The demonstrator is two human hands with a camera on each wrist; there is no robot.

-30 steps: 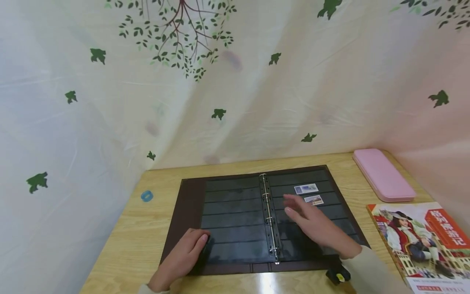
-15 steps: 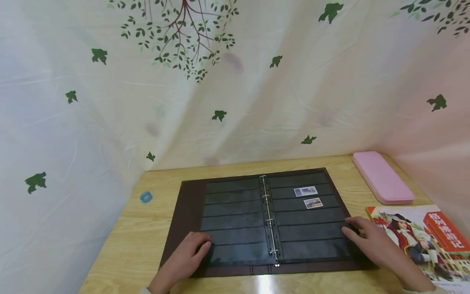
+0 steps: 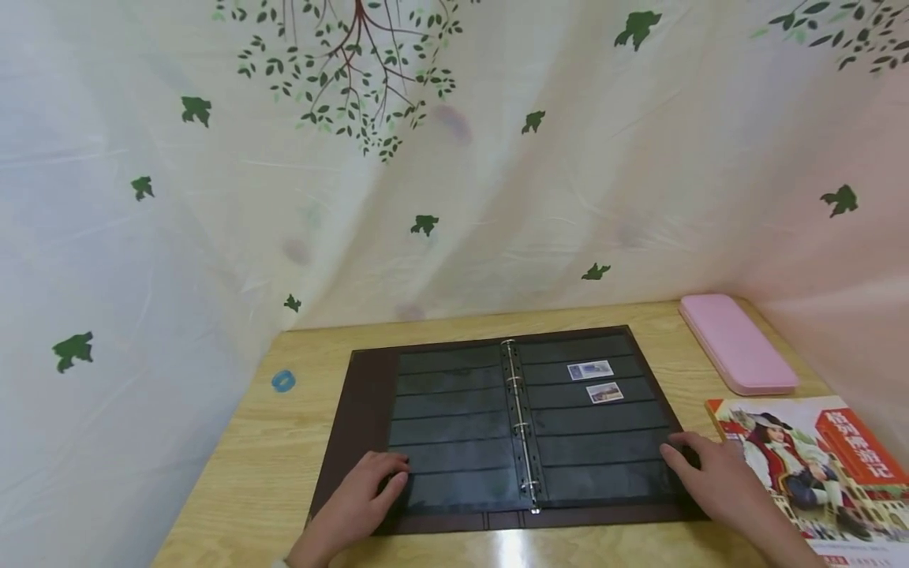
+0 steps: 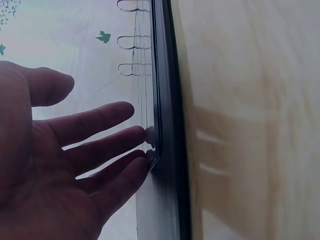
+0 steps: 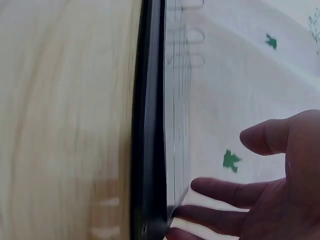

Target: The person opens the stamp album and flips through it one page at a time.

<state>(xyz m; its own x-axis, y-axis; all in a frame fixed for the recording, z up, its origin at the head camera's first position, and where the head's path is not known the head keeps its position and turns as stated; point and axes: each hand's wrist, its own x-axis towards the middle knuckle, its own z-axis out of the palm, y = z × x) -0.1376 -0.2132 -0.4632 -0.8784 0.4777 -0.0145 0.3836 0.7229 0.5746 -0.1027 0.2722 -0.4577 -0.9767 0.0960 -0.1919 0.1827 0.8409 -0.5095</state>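
Observation:
An album (image 3: 364,410) with black pocket pages and a metal ring spine (image 3: 521,430) lies spread on the table. Two small stamps, one upper (image 3: 590,369) and one lower (image 3: 605,393), sit on its right page. My left hand (image 3: 364,491) rests at the lower left of the left page; the left wrist view shows some fingertips of the left hand (image 4: 95,155) touching the page, fingers spread and nearly straight. At the album's lower right edge is my right hand (image 3: 720,480). The right wrist view has the right hand (image 5: 260,195) with extended fingers against that edge, thumb apart.
On the table's right side lie a pink case (image 3: 738,345) and an illustrated book (image 3: 809,473), close to my right forearm. A blue ring-shaped item (image 3: 282,381) is left of the album. A leaf-printed curtain (image 3: 483,260) hangs behind the wooden table (image 3: 241,465).
My right hand has moved from above the right page, near the stamps, rightward to the album's edge. The small black object formerly near the right wrist is no longer visible. Left hand stays almost still.

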